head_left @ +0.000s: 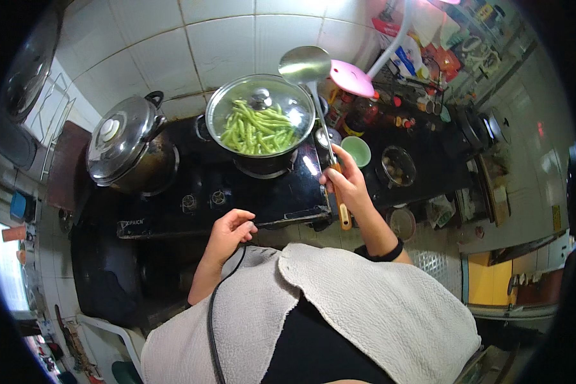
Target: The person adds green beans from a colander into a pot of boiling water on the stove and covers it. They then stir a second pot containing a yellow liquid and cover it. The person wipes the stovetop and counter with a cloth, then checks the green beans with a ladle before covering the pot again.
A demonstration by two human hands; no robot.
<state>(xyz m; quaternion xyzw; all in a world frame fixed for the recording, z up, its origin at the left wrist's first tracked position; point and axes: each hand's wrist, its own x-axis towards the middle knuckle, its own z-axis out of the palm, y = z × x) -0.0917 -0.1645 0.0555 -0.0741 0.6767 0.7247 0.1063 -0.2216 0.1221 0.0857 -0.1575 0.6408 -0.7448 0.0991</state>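
Note:
My right hand (348, 180) is closed round the wooden handle of a metal wok spatula (306, 66), whose broad head is raised at the far side, beside the lidded pan. Under the domed glass lid (262, 96) lie green beans (256, 130), seen through the glass. The pan stands on the right burner of the black stove (249, 198). Near the stove's front edge, my left hand (231, 232) has its fingers loosely curled in towards the thumb, with nothing visible in them. A dark cord (214, 313) runs down over my light covering just below it.
A pressure cooker (125, 147) occupies the left burner. Right of the pan are a green bowl (356, 152), a clear bowl of small round items (398, 166), and several bottles (363, 115). A pink lamp-like disc (352, 78) hangs behind the spatula. White tiles (221, 48) rise behind the stove.

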